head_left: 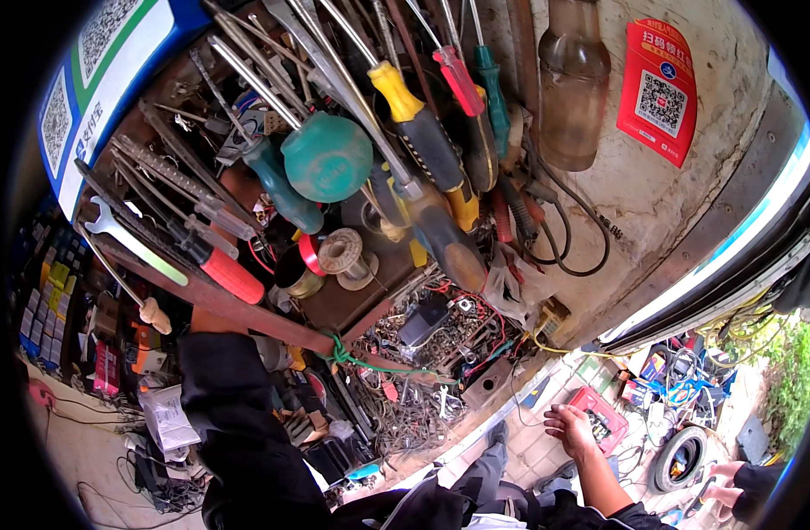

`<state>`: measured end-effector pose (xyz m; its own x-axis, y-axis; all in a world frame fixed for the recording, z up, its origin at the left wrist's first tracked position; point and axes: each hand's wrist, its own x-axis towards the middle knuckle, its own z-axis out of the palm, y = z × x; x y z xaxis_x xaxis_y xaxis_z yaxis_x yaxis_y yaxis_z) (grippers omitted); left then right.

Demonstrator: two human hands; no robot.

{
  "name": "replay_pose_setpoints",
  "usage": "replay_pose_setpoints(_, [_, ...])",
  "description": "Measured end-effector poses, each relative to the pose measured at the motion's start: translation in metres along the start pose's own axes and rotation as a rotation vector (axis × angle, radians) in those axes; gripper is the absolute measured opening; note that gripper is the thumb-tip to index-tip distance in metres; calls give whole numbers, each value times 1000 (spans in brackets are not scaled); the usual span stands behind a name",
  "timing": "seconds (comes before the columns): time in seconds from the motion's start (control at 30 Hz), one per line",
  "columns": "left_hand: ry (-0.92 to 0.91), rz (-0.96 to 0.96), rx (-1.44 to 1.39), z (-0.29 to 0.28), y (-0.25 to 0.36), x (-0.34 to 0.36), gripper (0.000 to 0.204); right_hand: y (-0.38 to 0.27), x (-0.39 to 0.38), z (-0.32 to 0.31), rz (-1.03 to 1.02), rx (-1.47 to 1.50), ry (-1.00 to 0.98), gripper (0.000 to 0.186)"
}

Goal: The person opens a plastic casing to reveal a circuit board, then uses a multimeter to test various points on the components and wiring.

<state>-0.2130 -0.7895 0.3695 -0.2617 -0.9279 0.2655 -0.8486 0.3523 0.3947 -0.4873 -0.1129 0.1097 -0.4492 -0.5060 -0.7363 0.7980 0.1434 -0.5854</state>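
My left arm in a black sleeve rises to the rack of tools. My left hand (217, 320) is mostly hidden behind its rusty metal rail (290, 322), below a red-handled tool (232, 274). Screwdrivers, files and a green ball-handled tool (328, 157) fill the rack, with a spool of wire (343, 256) among them. A tray of small hardware (440, 331) sits lower. My right hand (568, 428) hangs at the lower right with fingers apart and loosely bent, nothing in it, seen against the floor near a red case (602, 415).
A brown bottle (574, 97) stands at the upper right. Stocked shelves (56, 291) line the left side. On the tiled floor lie tangled cables and a tyre (679, 459). Another person's legs and feet (727, 490) show at the lower right, beside greenery (794, 389).
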Motion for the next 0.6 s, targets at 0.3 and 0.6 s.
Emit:
replay_pose_setpoints(0.3, [271, 317, -114, -82, 2, -37, 41, 14, 2, -14, 7, -39, -43, 29])
replay_pose_setpoints(0.6, [480, -275, -746, -67, -65, -271, 49, 27, 26, -57, -25, -15, -95, 23])
